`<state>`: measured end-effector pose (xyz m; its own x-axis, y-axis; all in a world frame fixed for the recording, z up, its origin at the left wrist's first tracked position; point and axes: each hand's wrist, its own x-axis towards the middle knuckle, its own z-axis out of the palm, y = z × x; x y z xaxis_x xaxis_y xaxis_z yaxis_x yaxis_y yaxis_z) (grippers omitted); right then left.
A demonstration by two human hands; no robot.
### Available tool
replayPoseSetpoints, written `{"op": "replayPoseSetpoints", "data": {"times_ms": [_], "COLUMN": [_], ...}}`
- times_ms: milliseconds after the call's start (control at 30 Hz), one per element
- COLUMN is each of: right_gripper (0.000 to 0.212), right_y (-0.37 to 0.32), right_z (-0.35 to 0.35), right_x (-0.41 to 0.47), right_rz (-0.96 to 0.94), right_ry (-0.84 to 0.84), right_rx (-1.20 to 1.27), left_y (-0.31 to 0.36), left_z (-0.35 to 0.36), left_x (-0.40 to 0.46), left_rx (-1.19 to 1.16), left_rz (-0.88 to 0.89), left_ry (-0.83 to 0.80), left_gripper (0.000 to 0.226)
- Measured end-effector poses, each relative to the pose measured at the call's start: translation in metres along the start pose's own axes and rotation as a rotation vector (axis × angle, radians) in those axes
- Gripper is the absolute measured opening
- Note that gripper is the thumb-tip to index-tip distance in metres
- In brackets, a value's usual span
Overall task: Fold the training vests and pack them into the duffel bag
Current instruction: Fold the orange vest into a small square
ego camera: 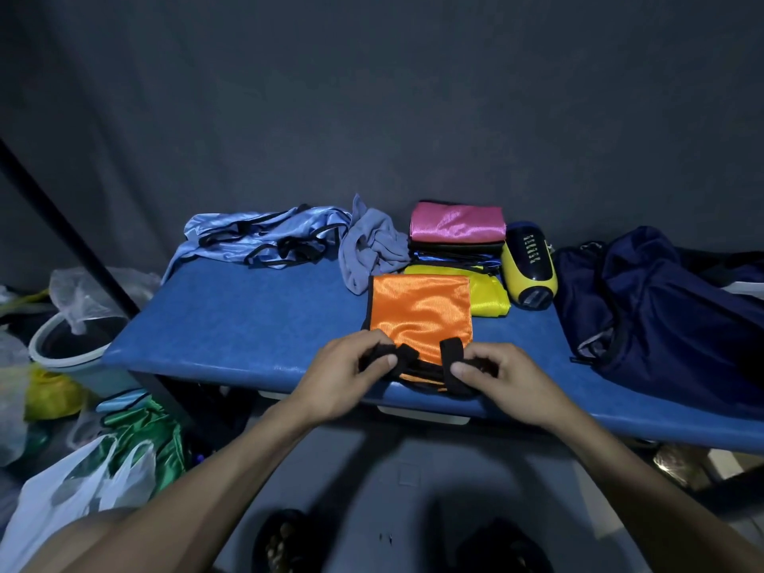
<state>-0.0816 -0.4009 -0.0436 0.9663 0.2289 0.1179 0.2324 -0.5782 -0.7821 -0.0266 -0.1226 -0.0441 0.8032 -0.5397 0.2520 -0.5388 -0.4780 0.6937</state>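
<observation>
Both hands work at the near edge of the blue table (248, 324). The left hand (347, 374) has its fingers curled round the black trim (407, 353) of the orange vest (419, 312), thumb pressed on top. The right hand (502, 378) pinches the same black edging just to its right, with a loop of trim standing up between the two hands. The orange vest lies flat and folded, stretching away from both grips toward the wall, its near edge under the fingers.

Just beyond the orange vest and partly under its far right corner lies a yellow vest (490, 297). Farther back from the grips sits a stack of folded vests with a pink vest (457, 227) on top. Left of that stack is a crumpled grey cloth (370, 246), and farther left a loose light-blue vest (264, 237) with black trim. Right of the yellow vest lies a yellow-and-black speaker (529, 266). Well to the right of the right hand slumps the navy duffel (661, 308), apart from the orange vest.

Below and left of the left hand, off the table, a green vest (153, 436) lies beside a white plastic bag (62, 502).
</observation>
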Motion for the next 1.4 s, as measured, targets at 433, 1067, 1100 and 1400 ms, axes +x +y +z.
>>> {"op": "replayPoseSetpoints", "data": {"times_ms": [433, 1067, 1100, 1400], "right_gripper": [0.030, 0.039, 0.048, 0.051], "right_y": [-0.004, -0.003, -0.005, 0.002], "right_z": [0.017, 0.018, 0.016, 0.005], "right_x": [0.018, 0.021, 0.020, 0.006], "right_rz": [0.045, -0.331, -0.315, -0.270], "right_ry": [0.243, 0.132, 0.107, -0.133], "right_rx": [-0.145, -0.592, -0.599, -0.610], "left_y": [0.010, -0.001, -0.004, -0.027], "left_z": [0.013, 0.024, 0.024, -0.004], "left_x": [0.012, 0.014, 0.013, 0.004], "left_rx": [0.139, 0.406, 0.429, 0.483], "left_rz": [-0.185, 0.063, 0.078, 0.248], "left_ry": [0.163, 0.215, 0.203, -0.175], "left_gripper": [0.016, 0.011, 0.019, 0.052]}}
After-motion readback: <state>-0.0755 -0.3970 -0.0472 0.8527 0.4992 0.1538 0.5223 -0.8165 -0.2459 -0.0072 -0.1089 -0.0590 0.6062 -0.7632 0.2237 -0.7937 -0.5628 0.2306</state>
